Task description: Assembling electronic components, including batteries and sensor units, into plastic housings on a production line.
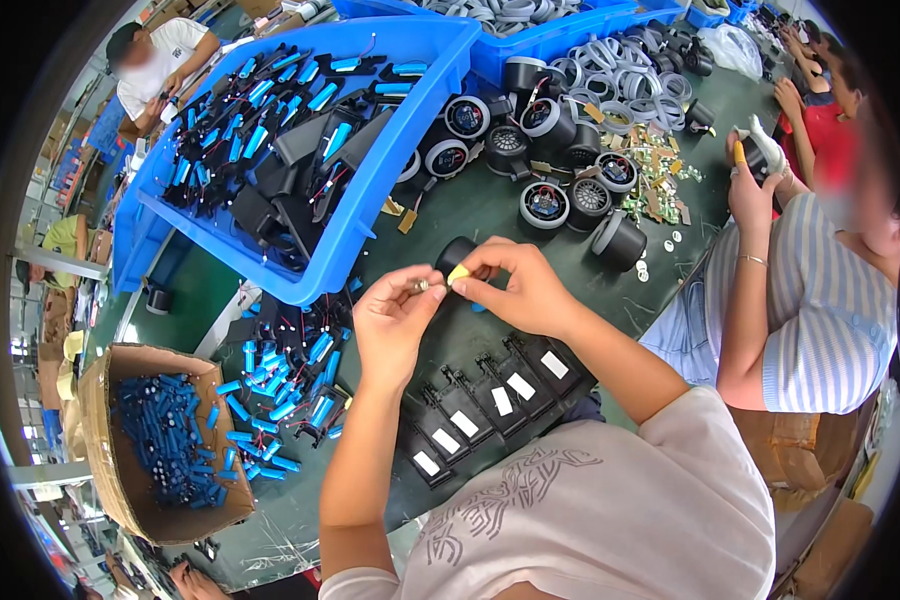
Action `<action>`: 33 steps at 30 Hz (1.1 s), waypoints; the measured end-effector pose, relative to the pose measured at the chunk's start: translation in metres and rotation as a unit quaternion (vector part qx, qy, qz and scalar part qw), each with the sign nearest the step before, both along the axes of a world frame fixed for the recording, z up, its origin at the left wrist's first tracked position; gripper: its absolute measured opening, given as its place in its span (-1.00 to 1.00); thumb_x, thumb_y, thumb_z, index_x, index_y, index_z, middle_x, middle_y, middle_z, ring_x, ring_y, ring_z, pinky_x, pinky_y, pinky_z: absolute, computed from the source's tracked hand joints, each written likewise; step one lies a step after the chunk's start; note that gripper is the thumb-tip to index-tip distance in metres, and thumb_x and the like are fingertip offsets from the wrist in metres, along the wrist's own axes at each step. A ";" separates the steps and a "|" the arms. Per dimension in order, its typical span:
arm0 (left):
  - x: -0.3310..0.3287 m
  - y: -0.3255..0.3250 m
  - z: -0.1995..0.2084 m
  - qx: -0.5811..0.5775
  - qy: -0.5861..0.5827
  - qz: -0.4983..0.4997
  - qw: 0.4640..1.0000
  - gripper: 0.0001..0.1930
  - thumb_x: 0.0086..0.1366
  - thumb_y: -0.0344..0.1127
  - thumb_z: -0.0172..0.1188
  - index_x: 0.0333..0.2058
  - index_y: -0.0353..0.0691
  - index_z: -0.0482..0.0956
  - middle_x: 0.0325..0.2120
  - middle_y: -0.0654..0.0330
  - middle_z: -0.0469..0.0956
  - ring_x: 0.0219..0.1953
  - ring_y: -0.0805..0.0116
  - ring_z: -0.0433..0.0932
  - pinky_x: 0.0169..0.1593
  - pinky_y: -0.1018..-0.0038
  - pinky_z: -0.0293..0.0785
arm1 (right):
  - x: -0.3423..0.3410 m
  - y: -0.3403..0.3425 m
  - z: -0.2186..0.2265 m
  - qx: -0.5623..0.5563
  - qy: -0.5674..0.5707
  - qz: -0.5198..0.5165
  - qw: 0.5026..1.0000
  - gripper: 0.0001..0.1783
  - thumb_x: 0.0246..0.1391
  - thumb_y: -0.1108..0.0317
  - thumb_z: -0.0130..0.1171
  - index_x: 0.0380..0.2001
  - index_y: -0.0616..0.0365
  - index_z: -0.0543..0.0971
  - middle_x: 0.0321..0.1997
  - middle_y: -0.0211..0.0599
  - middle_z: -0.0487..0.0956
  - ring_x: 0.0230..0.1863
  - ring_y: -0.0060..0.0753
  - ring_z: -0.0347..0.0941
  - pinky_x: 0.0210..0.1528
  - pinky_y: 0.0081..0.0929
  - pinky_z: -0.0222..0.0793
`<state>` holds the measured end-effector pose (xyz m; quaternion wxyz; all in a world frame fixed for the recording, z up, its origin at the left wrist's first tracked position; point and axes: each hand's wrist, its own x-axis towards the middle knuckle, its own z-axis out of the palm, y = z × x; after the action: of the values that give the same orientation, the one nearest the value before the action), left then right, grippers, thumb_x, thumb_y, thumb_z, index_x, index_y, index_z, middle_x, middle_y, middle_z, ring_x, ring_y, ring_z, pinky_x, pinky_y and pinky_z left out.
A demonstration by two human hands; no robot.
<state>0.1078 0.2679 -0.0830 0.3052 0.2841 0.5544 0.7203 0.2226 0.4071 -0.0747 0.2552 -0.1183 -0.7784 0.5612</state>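
My left hand (pixel 398 312) is raised over the table, its thumb and forefinger pinched around something small and pale that I cannot make out. Its fingertips nearly meet those of my right hand (pixel 520 288). That hand is also closed in a pinch; a yellow finger cot (pixel 457 273) covers one fingertip, and whatever lies between the fingers is hidden. Just behind the fingertips is a round black part (pixel 456 254). Below my hands, a row of black plastic housings (pixel 483 385) with white labels lies in front of my body.
A blue bin (pixel 342 262) of black parts and blue cells stands at far left. Blue cells (pixel 282 400) lie beside a cardboard box (pixel 232 508). Black fan units (pixel 545 203), grey rings (pixel 625 85) and small circuit boards (pixel 660 180) cover the far side. A co-worker (pixel 820 290) sits right.
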 end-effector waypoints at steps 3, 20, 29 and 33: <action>0.002 -0.001 -0.001 0.020 -0.033 -0.002 0.999 -0.73 0.21 -0.62 0.13 -0.08 -0.42 0.51 -0.15 0.10 0.49 -0.14 0.35 0.55 0.01 0.48 0.50 | -0.004 -0.004 0.000 0.046 0.040 -0.039 0.997 -0.86 -0.09 0.45 0.27 -0.41 0.22 0.56 -0.49 -0.31 0.51 -0.39 -0.33 0.41 -0.35 -0.44 0.35; 0.007 0.011 -0.005 -0.042 0.130 0.022 0.990 -0.77 0.26 -0.61 0.07 -0.11 -0.39 0.56 -0.32 0.22 0.44 -0.26 0.52 0.48 -0.14 0.62 0.46 | -0.009 -0.027 -0.013 0.113 0.082 -0.098 0.985 -0.81 -0.17 0.64 0.19 -0.42 0.21 0.47 -0.42 -0.19 0.45 -0.31 -0.11 0.36 -0.25 -0.31 0.27; 0.008 0.034 0.014 -0.017 0.149 -0.047 0.988 -0.82 0.19 -0.63 0.10 -0.23 -0.39 0.58 -0.29 0.19 0.50 -0.34 0.52 0.53 -0.23 0.64 0.50 | 0.014 0.014 -0.002 0.204 0.116 -0.081 0.969 -0.76 -0.27 0.59 0.16 -0.40 0.21 0.48 -0.54 -0.29 0.44 -0.39 -0.22 0.41 -0.31 -0.37 0.34; 0.014 0.042 0.026 -0.119 0.340 -0.152 0.920 -0.82 -0.01 -0.59 0.20 -0.36 -0.34 0.59 -0.40 0.20 0.54 -0.48 0.58 0.50 -0.44 0.69 0.42 | 0.054 0.044 0.003 0.182 -0.017 -0.014 0.983 -0.78 -0.20 0.63 0.13 -0.38 0.21 0.47 -0.37 -0.28 0.44 -0.39 -0.26 0.43 -0.33 -0.45 0.36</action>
<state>0.1214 0.3104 -0.0572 0.2354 0.5544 0.6569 0.4535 0.2768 0.4508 -0.0721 0.2668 -0.0899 -0.8702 0.4044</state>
